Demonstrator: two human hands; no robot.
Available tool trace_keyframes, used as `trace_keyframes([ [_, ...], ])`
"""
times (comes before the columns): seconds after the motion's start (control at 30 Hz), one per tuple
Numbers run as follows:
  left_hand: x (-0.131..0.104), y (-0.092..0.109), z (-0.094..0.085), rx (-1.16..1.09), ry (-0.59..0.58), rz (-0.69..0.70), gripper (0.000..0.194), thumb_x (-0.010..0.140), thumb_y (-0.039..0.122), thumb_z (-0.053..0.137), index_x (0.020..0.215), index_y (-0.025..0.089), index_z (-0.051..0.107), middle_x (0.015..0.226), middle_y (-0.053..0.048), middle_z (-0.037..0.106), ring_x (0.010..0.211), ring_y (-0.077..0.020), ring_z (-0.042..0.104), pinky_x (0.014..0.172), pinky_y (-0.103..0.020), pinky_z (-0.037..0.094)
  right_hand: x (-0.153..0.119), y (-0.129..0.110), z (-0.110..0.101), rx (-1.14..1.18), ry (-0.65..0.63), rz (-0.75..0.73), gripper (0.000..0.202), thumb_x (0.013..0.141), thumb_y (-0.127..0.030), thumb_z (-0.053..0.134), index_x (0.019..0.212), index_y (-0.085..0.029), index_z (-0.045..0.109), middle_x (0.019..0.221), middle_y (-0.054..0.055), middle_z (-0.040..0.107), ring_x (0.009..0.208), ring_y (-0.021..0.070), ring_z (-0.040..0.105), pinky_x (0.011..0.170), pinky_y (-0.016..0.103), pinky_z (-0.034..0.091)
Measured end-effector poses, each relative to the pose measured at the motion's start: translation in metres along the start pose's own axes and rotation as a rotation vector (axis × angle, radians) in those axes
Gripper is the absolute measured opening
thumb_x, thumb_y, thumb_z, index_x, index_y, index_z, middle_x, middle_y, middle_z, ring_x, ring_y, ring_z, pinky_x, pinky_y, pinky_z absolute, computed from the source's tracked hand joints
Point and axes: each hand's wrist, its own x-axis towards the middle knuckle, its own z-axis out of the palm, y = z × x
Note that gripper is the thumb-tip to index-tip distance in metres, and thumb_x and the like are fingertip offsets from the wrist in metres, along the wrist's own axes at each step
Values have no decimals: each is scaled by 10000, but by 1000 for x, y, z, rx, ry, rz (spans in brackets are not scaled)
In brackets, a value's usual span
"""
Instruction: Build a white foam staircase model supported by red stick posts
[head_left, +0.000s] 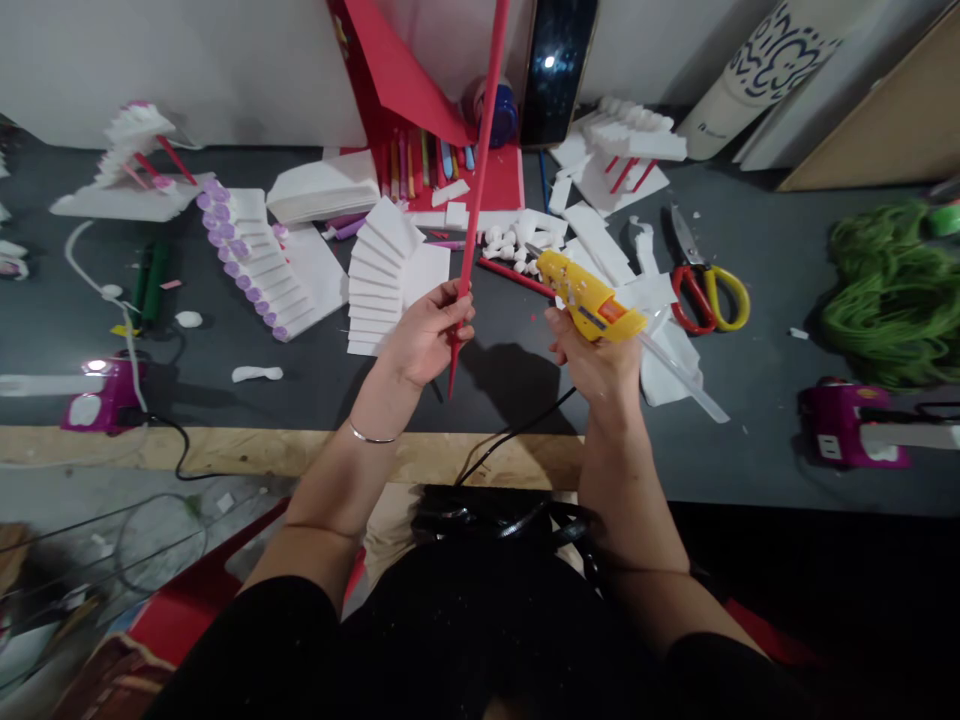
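Observation:
Near its lower end, a long thin red stick [484,160] is pinched upright in my left hand [431,330]. My right hand [596,360] grips a yellow hot glue gun [581,285], its nozzle pointing up and left; a clear glue stick [686,378] juts from its rear. Stick and nozzle are apart. Just left of my left hand lies a fanned white foam stair piece [379,270]. Between the hands, at the back, are small white lumps [506,245] and a shorter red stick [517,277].
Red-and-yellow-handled scissors [701,280] and green yarn [892,290] lie to the right. White models on red posts [626,150] stand at the back, and a purple-edged stair piece [255,260] is at left. Purple power sockets [844,425] sit near the front edge. A phone [559,70] leans behind.

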Motion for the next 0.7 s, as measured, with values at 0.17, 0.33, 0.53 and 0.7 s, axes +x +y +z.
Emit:
trace_keyframes([
  [0.17,-1,0,0,7,-28,-14,194,882,-53,726,840,136,732,746,19,620,614,-46,551,510,-157,383,6,0,-4,-41,16,16,368,830,-555,826,744,-237,661,545,-29,487,496,150,500,494,375,527],
  [0.33,-3,1,3,45,-24,-12,200,851,-70,737,852,130,729,757,27,612,618,-44,542,523,-156,386,8,1,-6,-65,24,18,344,851,-549,797,777,-229,695,558,-28,492,495,151,498,483,382,544],
  [0.53,-2,0,2,38,-21,-16,206,856,-76,721,830,128,719,749,21,617,623,-49,548,527,-162,389,10,6,-6,-68,17,6,358,845,-562,806,770,-229,700,546,-29,489,489,160,505,479,405,564],
  [0.7,1,-1,1,73,-26,22,189,836,-58,748,832,129,721,738,26,604,617,-49,544,523,-155,400,11,3,-9,-178,-16,-49,426,863,-656,740,831,-237,675,623,4,590,554,193,587,564,404,577],
])
